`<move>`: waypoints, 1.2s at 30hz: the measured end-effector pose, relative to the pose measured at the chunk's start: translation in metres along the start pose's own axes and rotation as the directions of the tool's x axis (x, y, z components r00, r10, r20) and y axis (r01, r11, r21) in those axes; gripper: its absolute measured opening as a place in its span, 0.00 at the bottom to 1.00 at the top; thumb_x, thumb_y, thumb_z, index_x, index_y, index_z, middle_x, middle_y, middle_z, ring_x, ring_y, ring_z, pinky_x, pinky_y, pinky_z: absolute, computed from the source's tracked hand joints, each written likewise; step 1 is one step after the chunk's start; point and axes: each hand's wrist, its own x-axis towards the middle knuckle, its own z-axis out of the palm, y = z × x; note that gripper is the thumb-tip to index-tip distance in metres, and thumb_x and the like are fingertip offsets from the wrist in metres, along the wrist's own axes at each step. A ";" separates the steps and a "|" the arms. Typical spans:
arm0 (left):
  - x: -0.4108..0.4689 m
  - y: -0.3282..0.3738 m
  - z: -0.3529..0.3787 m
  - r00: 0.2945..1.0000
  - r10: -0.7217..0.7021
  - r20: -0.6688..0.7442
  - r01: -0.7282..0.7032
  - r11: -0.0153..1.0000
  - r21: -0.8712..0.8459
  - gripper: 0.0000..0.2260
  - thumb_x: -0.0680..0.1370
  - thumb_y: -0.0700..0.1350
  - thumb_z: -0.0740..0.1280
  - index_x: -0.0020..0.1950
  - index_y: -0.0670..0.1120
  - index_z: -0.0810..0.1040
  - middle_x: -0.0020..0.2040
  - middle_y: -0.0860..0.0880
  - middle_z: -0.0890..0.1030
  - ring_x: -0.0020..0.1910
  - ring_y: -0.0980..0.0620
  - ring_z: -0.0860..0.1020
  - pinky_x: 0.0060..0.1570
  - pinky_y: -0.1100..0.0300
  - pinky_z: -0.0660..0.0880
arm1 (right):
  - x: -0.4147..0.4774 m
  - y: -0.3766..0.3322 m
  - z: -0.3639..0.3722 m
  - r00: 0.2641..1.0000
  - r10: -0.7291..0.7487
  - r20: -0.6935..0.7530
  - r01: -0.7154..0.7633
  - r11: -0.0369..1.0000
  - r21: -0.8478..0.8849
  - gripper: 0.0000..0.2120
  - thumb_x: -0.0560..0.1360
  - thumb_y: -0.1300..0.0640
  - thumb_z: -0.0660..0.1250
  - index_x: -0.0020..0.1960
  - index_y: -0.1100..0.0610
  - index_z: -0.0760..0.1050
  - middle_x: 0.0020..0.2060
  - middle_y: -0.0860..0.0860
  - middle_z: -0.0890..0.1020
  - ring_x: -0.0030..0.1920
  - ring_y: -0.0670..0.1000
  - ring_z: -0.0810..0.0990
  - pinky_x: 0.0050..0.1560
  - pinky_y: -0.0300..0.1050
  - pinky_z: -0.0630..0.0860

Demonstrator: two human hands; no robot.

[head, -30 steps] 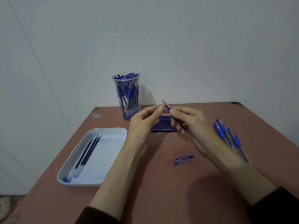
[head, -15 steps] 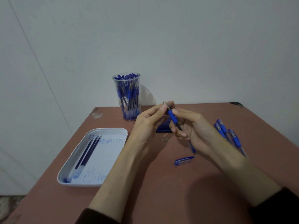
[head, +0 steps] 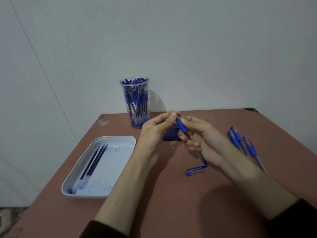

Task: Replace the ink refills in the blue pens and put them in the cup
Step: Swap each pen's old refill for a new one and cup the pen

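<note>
- your left hand [head: 154,129] is raised, forearm bare, thumb and forefinger pinched together at their tips.
- your right hand [head: 204,140] faces it, fingers curled closed, dark sleeve at the wrist.

Clear glossy plastic cup [head: 135,103], smooth white plastic tray [head: 82,164] smeared with blue ink, matt reddish-brown bench [head: 171,203] chipped at far corners, pen [head: 181,126] with blue rubbery-looking grip and metal tip

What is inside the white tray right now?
The white tray holds two or three dark refills lying along its left side, plus blue ink smears on the floor. The left forearm covers its right edge.
</note>
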 end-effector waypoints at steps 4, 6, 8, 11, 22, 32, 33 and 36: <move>0.000 0.000 0.000 1.000 -0.008 0.027 0.007 1.000 0.017 0.06 0.73 0.45 0.68 0.40 0.47 0.85 0.37 0.46 0.83 0.33 0.52 0.81 0.34 0.55 0.79 | 0.000 -0.001 -0.002 1.000 0.012 0.012 -0.012 1.000 0.001 0.08 0.70 0.55 0.65 0.46 0.57 0.71 0.26 0.54 0.75 0.18 0.44 0.61 0.21 0.36 0.53; 0.003 -0.004 -0.004 1.000 -0.002 0.007 0.002 0.999 0.053 0.06 0.75 0.45 0.68 0.44 0.48 0.85 0.42 0.47 0.84 0.42 0.52 0.82 0.48 0.48 0.79 | 0.002 -0.002 -0.003 0.999 -0.010 -0.033 0.009 0.999 -0.042 0.04 0.72 0.57 0.64 0.45 0.57 0.71 0.26 0.54 0.75 0.18 0.45 0.61 0.21 0.37 0.53; 0.006 -0.006 -0.004 1.000 0.025 0.004 -0.025 0.982 0.187 0.08 0.76 0.45 0.68 0.53 0.47 0.83 0.49 0.47 0.84 0.52 0.51 0.81 0.57 0.49 0.77 | 0.005 -0.003 -0.005 0.989 -0.070 -0.132 0.055 0.993 -0.108 0.04 0.76 0.58 0.63 0.43 0.57 0.71 0.25 0.54 0.75 0.19 0.46 0.62 0.21 0.37 0.53; 0.003 -0.006 -0.003 0.999 0.002 0.051 -0.023 0.911 0.412 0.10 0.75 0.42 0.70 0.55 0.41 0.79 0.47 0.48 0.81 0.42 0.63 0.80 0.40 0.68 0.76 | 0.010 -0.004 -0.014 0.929 -0.189 -0.317 0.120 0.967 -0.227 0.05 0.78 0.59 0.63 0.43 0.57 0.71 0.25 0.52 0.76 0.19 0.46 0.63 0.20 0.36 0.55; -0.004 -0.010 -0.009 0.828 -0.364 0.427 -0.235 0.466 0.853 0.07 0.67 0.49 0.77 0.43 0.52 0.83 0.44 0.52 0.84 0.44 0.51 0.79 0.52 0.50 0.76 | 0.011 -0.010 -0.033 0.862 -0.295 -0.412 0.096 0.893 -0.439 0.05 0.76 0.61 0.65 0.47 0.54 0.79 0.30 0.51 0.79 0.27 0.48 0.69 0.28 0.38 0.66; 0.012 -0.007 -0.026 0.973 0.213 -0.094 -0.079 0.680 0.729 0.08 0.71 0.41 0.75 0.40 0.53 0.79 0.37 0.52 0.82 0.37 0.55 0.79 0.43 0.61 0.77 | 0.001 -0.007 -0.032 0.772 -0.634 0.048 0.200 0.170 -0.965 0.07 0.71 0.54 0.64 0.45 0.45 0.79 0.38 0.42 0.80 0.42 0.46 0.75 0.51 0.50 0.72; 0.011 -0.007 -0.025 0.973 0.210 -0.092 -0.079 0.680 0.729 0.09 0.71 0.41 0.74 0.40 0.54 0.79 0.38 0.52 0.82 0.38 0.55 0.79 0.43 0.62 0.76 | 0.001 -0.007 -0.032 0.782 -0.620 0.070 0.196 0.139 -0.971 0.07 0.71 0.53 0.63 0.45 0.45 0.79 0.38 0.42 0.80 0.42 0.45 0.75 0.52 0.50 0.71; 0.011 -0.007 -0.024 0.975 0.201 -0.091 -0.074 0.686 0.724 0.09 0.72 0.40 0.74 0.41 0.54 0.78 0.40 0.50 0.83 0.40 0.55 0.80 0.44 0.61 0.77 | 0.002 -0.005 -0.033 0.784 -0.611 0.109 0.194 0.075 -0.978 0.09 0.70 0.52 0.62 0.46 0.45 0.79 0.39 0.39 0.79 0.42 0.44 0.74 0.50 0.48 0.69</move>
